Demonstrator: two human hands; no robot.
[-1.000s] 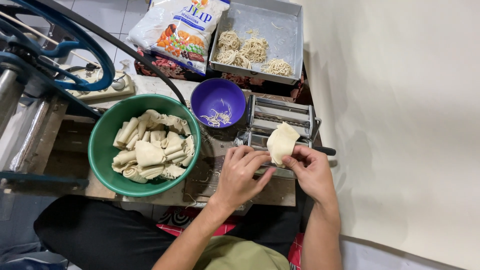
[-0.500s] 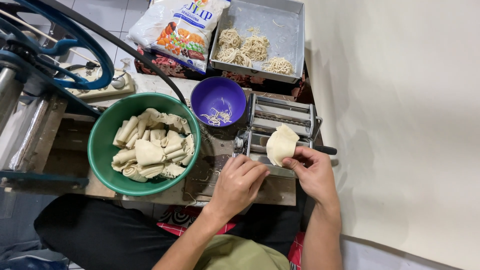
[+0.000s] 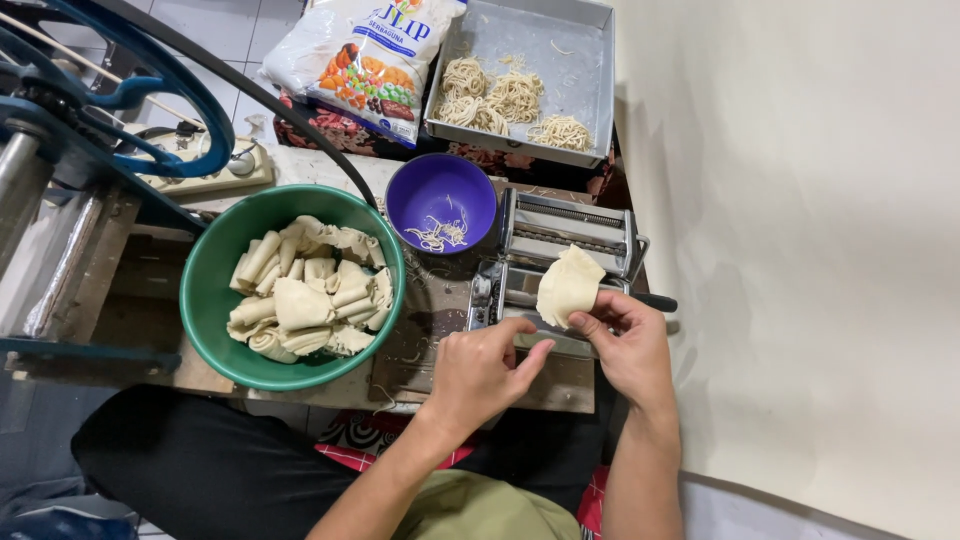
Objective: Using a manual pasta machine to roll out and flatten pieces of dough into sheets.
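Your right hand [image 3: 630,345] pinches a pale sheet of dough [image 3: 568,286] by its lower edge, thumb and fingers closed on it, and holds it upright over the steel pasta machine [image 3: 560,258]. Compared with a second ago the sheet sits a little lower and closer to the machine's rollers, and it looks more folded over on itself. Judging by that, the dough is being lined up with the slot rather than carried away from it.

Your left hand [image 3: 482,365] has changed more. A second ago it was raised near the dough; now it lies lower, at the near edge of the machine, fingers loosely curled and thumb out. It has hold of nothing that you can see, though its fingertips are partly hidden, so I cannot tell whether they touch the machine.

Left of the machine, on the wooden counter [image 3: 560,385], stands the green bowl [image 3: 215,300], full of rolled and folded dough sheets, in the same spot as before. The purple bowl [image 3: 440,200] with a few noodle scraps is just beside it. Behind lie the metal tray [image 3: 590,60] with noodle nests and a printed flour bag [image 3: 365,60].
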